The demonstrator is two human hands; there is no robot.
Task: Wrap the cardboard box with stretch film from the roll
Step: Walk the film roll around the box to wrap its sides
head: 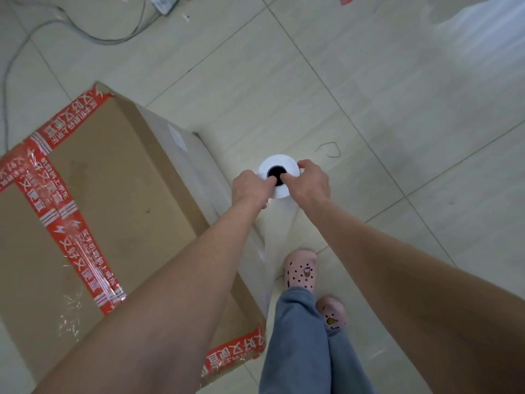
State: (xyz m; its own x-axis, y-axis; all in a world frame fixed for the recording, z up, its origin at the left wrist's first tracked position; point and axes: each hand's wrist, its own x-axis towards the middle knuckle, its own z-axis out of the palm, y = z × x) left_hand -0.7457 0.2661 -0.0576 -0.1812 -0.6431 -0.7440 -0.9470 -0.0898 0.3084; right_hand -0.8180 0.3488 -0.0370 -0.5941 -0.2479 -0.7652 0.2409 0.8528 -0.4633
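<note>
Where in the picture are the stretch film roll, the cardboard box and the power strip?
stretch film roll [277, 160]: head view, white end face above the core hole.
cardboard box [113, 172]: head view, bare brown top panel.
power strip [166, 2]: head view, white body.

Cardboard box [113, 180]: matt brown paperboard, faintly scuffed and stained on top. Tape [65, 220]: glossy red plastic with white print, crinkled where the strips cross. Stretch film [184, 155]: thin clear plastic, milky and shiny, wrinkled over the box's side. Roll [275, 163]: the wound film looks opaque white and smooth at the end face. Floor [397, 109]: pale tile, smooth, with a low sheen. Clogs [301, 270]: pink, matt, moulded. Trousers [295, 336]: blue cloth, matt. Cable [85, 35]: grey, smooth sheath.
</note>
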